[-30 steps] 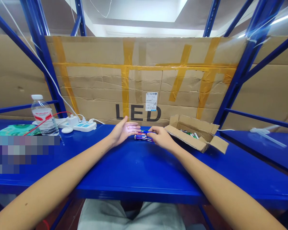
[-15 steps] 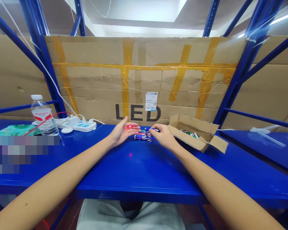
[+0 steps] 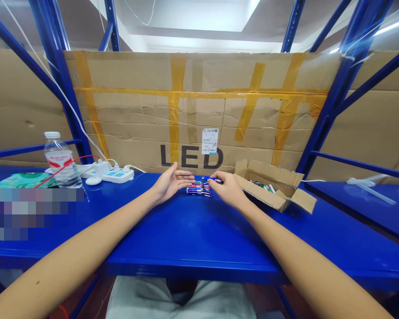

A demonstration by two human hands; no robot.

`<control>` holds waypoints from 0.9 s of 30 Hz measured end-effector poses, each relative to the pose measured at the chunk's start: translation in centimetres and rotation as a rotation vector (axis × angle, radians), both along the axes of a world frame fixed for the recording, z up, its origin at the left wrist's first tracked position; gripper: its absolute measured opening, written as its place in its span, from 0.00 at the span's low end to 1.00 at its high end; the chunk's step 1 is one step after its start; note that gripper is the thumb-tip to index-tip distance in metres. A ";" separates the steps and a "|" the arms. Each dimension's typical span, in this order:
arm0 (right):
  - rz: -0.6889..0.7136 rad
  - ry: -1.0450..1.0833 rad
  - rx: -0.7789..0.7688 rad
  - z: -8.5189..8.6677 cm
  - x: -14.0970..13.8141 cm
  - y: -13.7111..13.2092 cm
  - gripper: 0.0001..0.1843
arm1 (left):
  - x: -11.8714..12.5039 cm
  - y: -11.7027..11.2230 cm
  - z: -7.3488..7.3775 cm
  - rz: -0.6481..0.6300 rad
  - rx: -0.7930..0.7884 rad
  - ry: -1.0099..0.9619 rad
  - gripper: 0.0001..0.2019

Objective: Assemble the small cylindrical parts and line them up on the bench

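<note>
My left hand (image 3: 170,182) rests on the blue shelf top (image 3: 199,230), palm turned toward the right, fingers stretched out and empty. My right hand (image 3: 226,188) pinches a small pen-like laser pointer (image 3: 216,180) between thumb and fingers, its tip aimed at my left palm. Between the two hands lies a small row of several similar coloured pointers (image 3: 199,189).
An open cardboard box (image 3: 272,184) with more small items sits right of my right hand. At the left stand a water bottle (image 3: 58,159), a white power strip (image 3: 111,173), a white mouse-like object (image 3: 93,180) and a green packet (image 3: 25,180). A taped cardboard sheet (image 3: 199,110) marked LED backs the shelf.
A red light spot showed on my left fingers and on the shelf half a second ago; it is gone now. My right hand lifted the pointer slightly off the row.
</note>
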State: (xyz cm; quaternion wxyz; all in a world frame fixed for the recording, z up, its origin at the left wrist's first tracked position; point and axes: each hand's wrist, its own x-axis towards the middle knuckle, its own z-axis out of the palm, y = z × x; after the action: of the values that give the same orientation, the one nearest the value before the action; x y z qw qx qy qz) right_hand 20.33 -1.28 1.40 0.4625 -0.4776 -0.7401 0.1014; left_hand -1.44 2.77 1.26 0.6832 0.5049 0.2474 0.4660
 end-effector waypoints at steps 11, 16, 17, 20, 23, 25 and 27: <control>0.040 -0.040 0.008 0.1 0.0 -0.3 0.10 | -0.1 0.1 -0.2 -0.012 0.025 -0.007 0.29; 0.047 -0.045 -0.009 0.1 -0.1 -0.3 0.10 | -0.1 0.1 -0.1 -0.010 0.028 -0.005 0.30; 0.044 -0.057 -0.011 0.1 0.0 -0.3 0.10 | 0.0 0.1 -0.1 -0.004 0.026 -0.008 0.30; 0.038 -0.082 -0.015 0.0 0.1 -0.2 0.11 | 0.0 0.0 0.0 0.002 0.025 -0.013 0.29; 0.042 -0.060 -0.024 0.0 0.2 -0.1 0.11 | 0.0 0.0 0.0 -0.006 0.031 -0.009 0.29; 0.050 -0.056 -0.029 0.0 0.2 0.0 0.11 | -0.1 0.1 -0.1 -0.013 0.039 -0.008 0.29; 0.060 -0.053 -0.033 0.1 0.2 0.0 0.11 | -0.1 0.1 -0.1 -0.017 0.041 -0.007 0.29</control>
State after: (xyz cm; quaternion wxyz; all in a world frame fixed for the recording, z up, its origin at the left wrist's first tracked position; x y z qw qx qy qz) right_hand 20.56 -1.31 1.48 0.4314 -0.4653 -0.7643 0.1149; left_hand -1.55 2.89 1.17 0.6775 0.5193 0.2309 0.4670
